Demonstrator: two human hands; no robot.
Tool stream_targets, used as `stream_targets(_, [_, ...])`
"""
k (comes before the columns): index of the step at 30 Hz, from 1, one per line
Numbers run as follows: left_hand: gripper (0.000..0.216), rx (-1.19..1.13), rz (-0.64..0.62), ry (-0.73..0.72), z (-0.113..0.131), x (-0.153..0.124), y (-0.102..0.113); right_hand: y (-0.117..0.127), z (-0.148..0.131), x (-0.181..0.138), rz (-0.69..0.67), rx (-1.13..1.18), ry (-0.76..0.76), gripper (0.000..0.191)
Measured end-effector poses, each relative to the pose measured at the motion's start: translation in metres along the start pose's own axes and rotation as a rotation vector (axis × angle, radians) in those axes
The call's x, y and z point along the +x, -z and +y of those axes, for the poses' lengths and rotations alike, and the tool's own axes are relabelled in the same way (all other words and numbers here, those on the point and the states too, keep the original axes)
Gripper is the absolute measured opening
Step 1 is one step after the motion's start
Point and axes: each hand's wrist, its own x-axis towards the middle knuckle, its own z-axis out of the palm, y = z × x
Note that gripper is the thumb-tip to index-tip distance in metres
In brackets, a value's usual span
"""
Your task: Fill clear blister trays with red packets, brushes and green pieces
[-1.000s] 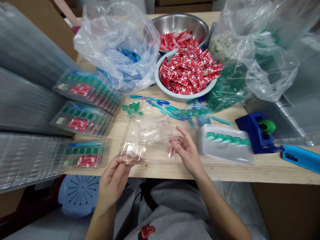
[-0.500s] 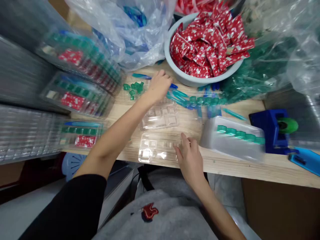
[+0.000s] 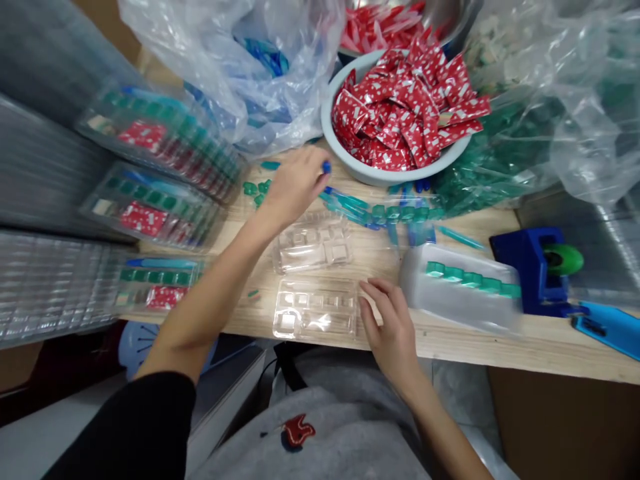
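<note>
My left hand (image 3: 299, 183) reaches across the tabletop, its fingers closed on a slim blue pen (image 3: 326, 167); only the dark blue end shows beyond the fingertips. My right hand (image 3: 389, 327) is beside the right edge of a clear plastic blister tray (image 3: 315, 310). Its fingers are slightly apart with nothing held, and whether a fingertip touches the tray I cannot tell. Just behind lies a second clear tray (image 3: 314, 245). Teal and blue pens (image 3: 350, 205) lie loose to the right of my left hand, and small green pieces (image 3: 257, 190) lie to its left.
Filled trays (image 3: 150, 217) and stacked clear trays (image 3: 55, 287) line the left side. A grey bowl (image 3: 327, 127) of red packets stands at the back beside plastic bags (image 3: 285, 120). At right are a white block (image 3: 460, 303) with a green strip, a blue tape dispenser (image 3: 525, 267) and a cutter (image 3: 607, 327).
My left hand has drawn back slightly leftward, and a blue pen end now shows in its fingers. My right hand stays by the tray's right edge. The view has shifted slightly.
</note>
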Motion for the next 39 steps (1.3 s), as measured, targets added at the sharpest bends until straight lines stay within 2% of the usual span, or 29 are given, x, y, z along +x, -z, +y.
stream_targets(2, [0.014,-0.196,0.237,0.094,0.018,-0.04,0.026,0.0,-0.001,0.01,0.065,0.029,0.011,0.033])
stream_targets(3, [0.017,-0.303,0.306,0.152,0.028,-0.062,0.036,-0.001,-0.001,0.014,0.087,0.037,0.018,0.036])
stream_targets(4, [0.018,-0.402,0.289,0.205,0.037,-0.083,0.043,-0.002,-0.001,0.018,0.096,0.046,0.027,0.039])
stream_targets(6, [0.017,-0.491,0.113,0.259,0.052,-0.123,0.049,-0.007,0.002,0.022,0.058,0.065,0.063,0.042])
stream_targets(8, [0.015,-0.423,-0.061,0.266,0.062,-0.153,0.045,-0.013,0.005,0.022,-0.034,0.088,0.12,0.033])
stream_targets(11, [0.014,-0.266,-0.136,0.268,0.067,-0.178,0.033,-0.023,0.012,0.015,-0.149,0.086,0.193,0.019])
stream_targets(16, [0.018,-0.065,-0.131,0.231,0.069,-0.189,0.022,-0.034,0.016,-0.001,-0.208,-0.03,0.232,0.023])
stream_targets(20, [0.019,0.003,-0.129,0.153,0.072,-0.19,0.019,-0.018,0.013,0.01,-0.226,-0.082,0.255,0.026])
stream_targets(23, [0.019,0.034,-0.118,0.112,0.072,-0.191,0.016,0.011,0.013,0.062,-0.207,-0.118,0.286,0.027])
stream_targets(25, [0.019,0.047,-0.104,0.095,0.073,-0.19,0.013,0.027,0.018,0.116,-0.258,-0.219,0.276,0.029])
stream_targets(26, [0.018,0.053,-0.094,0.089,0.073,-0.189,0.012,0.031,0.023,0.146,-0.295,-0.3,0.214,0.03])
stream_targets(28, [0.018,0.062,-0.068,0.082,0.075,-0.188,0.01,0.029,0.037,0.199,-0.336,-0.399,0.112,0.028])
stream_targets(30, [0.019,0.068,-0.04,0.083,0.077,-0.186,0.009,0.018,0.054,0.237,-0.323,-0.441,0.034,0.033])
stream_targets(32, [0.019,0.071,-0.015,0.091,0.079,-0.185,0.008,0.006,0.07,0.258,-0.311,-0.455,-0.023,0.038])
stream_targets(34, [0.018,0.069,0.005,0.102,0.081,-0.184,0.007,0.001,0.078,0.265,-0.29,-0.448,-0.042,0.029])
stream_targets(36, [0.018,0.057,0.02,0.12,0.083,-0.183,0.006,0.008,0.077,0.264,-0.249,-0.451,-0.043,0.024])
stream_targets(39, [0.017,0.016,0.047,0.164,0.084,-0.183,0.007,0.035,0.06,0.246,-0.114,-0.469,-0.054,0.021])
